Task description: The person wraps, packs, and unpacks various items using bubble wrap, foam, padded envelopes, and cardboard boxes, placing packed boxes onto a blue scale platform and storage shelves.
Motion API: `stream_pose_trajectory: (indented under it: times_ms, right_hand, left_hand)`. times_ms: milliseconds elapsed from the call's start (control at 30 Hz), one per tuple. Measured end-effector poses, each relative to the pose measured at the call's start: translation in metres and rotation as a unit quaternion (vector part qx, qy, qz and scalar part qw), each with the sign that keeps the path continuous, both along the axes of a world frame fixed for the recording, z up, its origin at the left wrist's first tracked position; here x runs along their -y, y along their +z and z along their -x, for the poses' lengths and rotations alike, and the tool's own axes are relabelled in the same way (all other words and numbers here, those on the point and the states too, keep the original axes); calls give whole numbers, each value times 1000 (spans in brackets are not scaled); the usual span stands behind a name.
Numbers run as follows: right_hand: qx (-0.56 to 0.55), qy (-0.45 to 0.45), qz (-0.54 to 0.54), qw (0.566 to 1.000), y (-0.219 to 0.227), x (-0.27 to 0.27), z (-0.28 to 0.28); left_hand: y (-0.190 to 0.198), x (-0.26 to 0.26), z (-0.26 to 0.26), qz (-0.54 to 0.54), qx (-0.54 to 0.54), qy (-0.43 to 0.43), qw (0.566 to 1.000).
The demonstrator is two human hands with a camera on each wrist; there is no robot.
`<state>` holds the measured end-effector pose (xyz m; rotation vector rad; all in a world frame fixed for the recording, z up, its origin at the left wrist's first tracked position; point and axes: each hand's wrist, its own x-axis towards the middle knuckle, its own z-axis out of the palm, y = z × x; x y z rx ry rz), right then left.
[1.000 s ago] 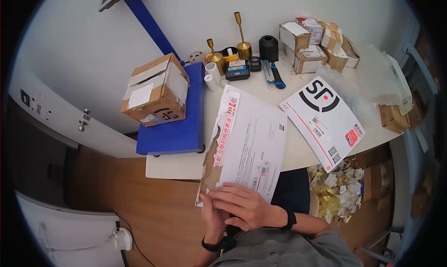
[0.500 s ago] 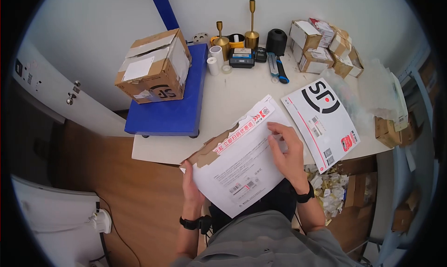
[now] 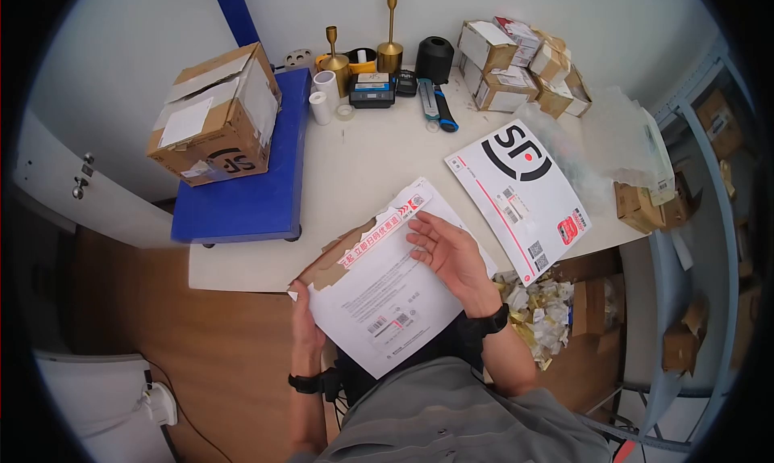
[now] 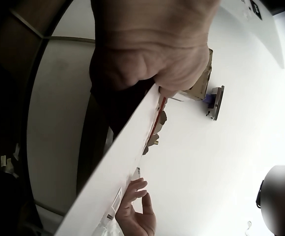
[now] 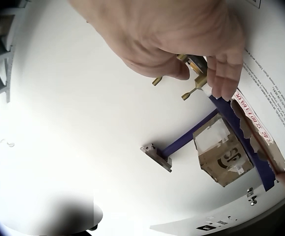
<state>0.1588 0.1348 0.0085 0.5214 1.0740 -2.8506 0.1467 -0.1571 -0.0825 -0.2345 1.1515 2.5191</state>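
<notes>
A white cardboard document envelope [image 3: 375, 289] is tilted over my lap, its upper edge torn ragged so brown board shows beside a red-printed strip. My left hand [image 3: 306, 327] grips its left corner, thumb on the printed face and the other fingers hidden beneath. My right hand [image 3: 453, 257] is over the upper right end, fingers loosely bent at the red strip. In the right wrist view the thumb of the right hand [image 5: 181, 37] stands apart from its fingers. Another white envelope with a large SF logo [image 3: 516, 209] lies flat on the table, to the right.
A taped carton [image 3: 214, 120] rests on a blue platform scale [image 3: 278, 181] at the left. Along the back stand gold candlesticks [image 3: 390, 56], white rolls [image 3: 320, 106], and a blue-black utility knife [image 3: 442, 112]. Small boxes [image 3: 504, 88] are stacked behind; paper scraps [image 3: 536, 322] lie below the table's right side.
The envelope has turned from nearly upright to a slant, torn edge up. My left hand stays at its corner, while my right hand has moved from beside it to the upper right end.
</notes>
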Motion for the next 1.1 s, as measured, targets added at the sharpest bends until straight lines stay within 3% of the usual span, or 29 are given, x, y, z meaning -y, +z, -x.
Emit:
stream_pose_trajectory:
  times_ms: [100,167,200,267,500,567,700,733,767,800,867,900,967,1000,1067,1100]
  right_hand:
    - [15,-13,10,1000,-12,-6,4]
    - [-9,7,137,991,-22,-11,6]
    - [-6,10,136,991,-22,-12,6]
    - [-7,11,125,992,-21,-12,7]
    - [35,70,77,994,-22,-30,9]
    - [72,117,-15,990,-23,-37,10]
    - [90,122,-21,988,-26,-37,17]
    - [100,113,-26,988,-26,-35,19]
    - [110,102,-30,988,-26,-33,20]
    - [110,96,-28,989,-27,-33,20]
    - [93,105,5,990,-29,-35,18]
    - [94,98,8,991,-34,-38,17]
    - [56,125,45,990,-45,-43,16]
    - [58,127,44,989,-45,-45,18]
    - [59,147,90,983,-45,-47,20]
    - [58,150,90,983,-42,-45,20]
  left_hand:
    - [-7,3,1,14,-4,13,1000]
    - [-10,5,1,18,-3,-5,1000]
    - [-9,5,0,18,-1,-2,1000]
    - [-5,7,3,19,17,-34,999]
    - [12,8,11,91,36,-25,995]
    - [37,2,11,172,5,-27,985]
    - [46,-1,25,242,-16,-74,967]
    - [64,-7,25,401,-76,-55,911]
    - [80,-15,23,548,-135,-34,825]
    - [86,-20,17,549,-138,-40,824]
    - [92,-30,0,757,-211,109,608]
    - [96,-35,-5,757,-216,104,608]
    - [99,-45,-16,766,-404,135,481]
    - [99,-53,-12,767,-401,135,482]
    - [97,-75,12,673,-506,27,540]
    - [92,-88,25,666,-512,5,542]
